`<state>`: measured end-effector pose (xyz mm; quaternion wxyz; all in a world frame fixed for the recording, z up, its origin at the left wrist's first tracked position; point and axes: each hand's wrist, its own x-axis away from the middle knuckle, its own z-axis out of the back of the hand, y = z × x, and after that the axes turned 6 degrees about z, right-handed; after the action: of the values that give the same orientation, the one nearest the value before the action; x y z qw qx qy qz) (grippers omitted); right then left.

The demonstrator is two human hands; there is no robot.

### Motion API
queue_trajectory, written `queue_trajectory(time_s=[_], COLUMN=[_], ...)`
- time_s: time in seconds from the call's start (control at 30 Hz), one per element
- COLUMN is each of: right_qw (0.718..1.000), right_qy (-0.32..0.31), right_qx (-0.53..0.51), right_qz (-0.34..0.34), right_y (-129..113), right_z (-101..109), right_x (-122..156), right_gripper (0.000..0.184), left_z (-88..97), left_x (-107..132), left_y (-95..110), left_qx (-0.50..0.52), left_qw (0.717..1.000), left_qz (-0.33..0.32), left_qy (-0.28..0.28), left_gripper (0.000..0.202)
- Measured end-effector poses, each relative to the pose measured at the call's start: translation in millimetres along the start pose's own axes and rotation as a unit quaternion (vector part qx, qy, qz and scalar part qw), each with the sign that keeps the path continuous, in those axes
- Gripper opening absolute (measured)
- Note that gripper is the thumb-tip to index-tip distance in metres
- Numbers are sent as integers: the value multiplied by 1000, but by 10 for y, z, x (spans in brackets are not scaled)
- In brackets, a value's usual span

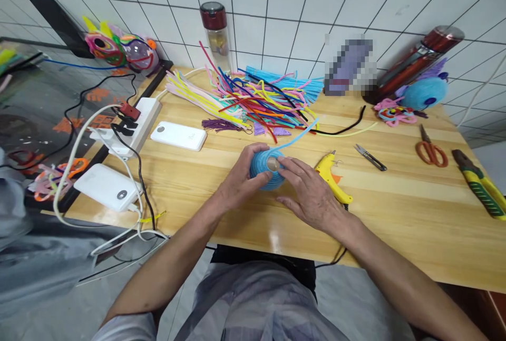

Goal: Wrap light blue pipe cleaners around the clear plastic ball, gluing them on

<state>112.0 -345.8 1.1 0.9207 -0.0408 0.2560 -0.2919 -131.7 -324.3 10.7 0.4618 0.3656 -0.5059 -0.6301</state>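
A round form wound with blue pipe cleaner (259, 164) is held just above the wooden table, a pale round opening or cap showing at its top. One loose blue end sticks out to the upper right. My left hand (243, 175) curls round its left side, with the thumb across the front. Against its right edge rest the fingertips of my right hand (310, 191); the thumb there stands apart from the fingers. Close by on the right lies a yellow hot glue gun (332, 177), partly behind my right hand.
Behind the hands lies a pile of coloured pipe cleaners (261, 98). Small snips (370, 157), orange-handled scissors (430, 151) and pliers (480, 183) lie to the right. Power banks (177, 135), a power strip (138, 125) and cables are on the left. Bottles (215, 30) stand along the tiled wall.
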Motion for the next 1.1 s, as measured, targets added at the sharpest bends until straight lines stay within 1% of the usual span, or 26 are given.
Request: queue_trajectory(time_s=[0.2,0.33,0.43,0.53,0.7,0.83,0.9,1.0,1.1], right_qw=[1000,999,999,999,995,988,985,982,982], right_qy=[13,11,2,8,49,89,109,138,147], right_qx=[-22,-30,-32,-36,-69,-89,-98,-113,-112], right_qz=[-12,-17,-12,-12,-58,-93,-91,-61,-39], right_y=[3,-17,-43,-71,-107,-131,-147,-184,-230], right_z=[15,71,116,141,132,153,203,319,417], right_x=[-9,-56,-113,-147,-89,-21,-29,-102,-206], right_gripper=[76,81,86,86,79,67,62,57,53], left_z=[-17,-21,-24,-30,-30,-36,-43,-50,-51], left_x=[5,26,44,56,59,57,56,51,45], left_y=[21,65,88,98,101,96,91,85,87], left_qx=[-10,-25,-14,-7,-8,-10,-15,-21,-24], left_qw=[1000,1000,1000,1000,1000,1000,1000,1000,1000], left_qz=[0,4,16,28,22,25,23,15,6], left_qy=[9,13,5,6,2,4,7,13,12], left_gripper=[55,55,54,55,56,57,56,54,54])
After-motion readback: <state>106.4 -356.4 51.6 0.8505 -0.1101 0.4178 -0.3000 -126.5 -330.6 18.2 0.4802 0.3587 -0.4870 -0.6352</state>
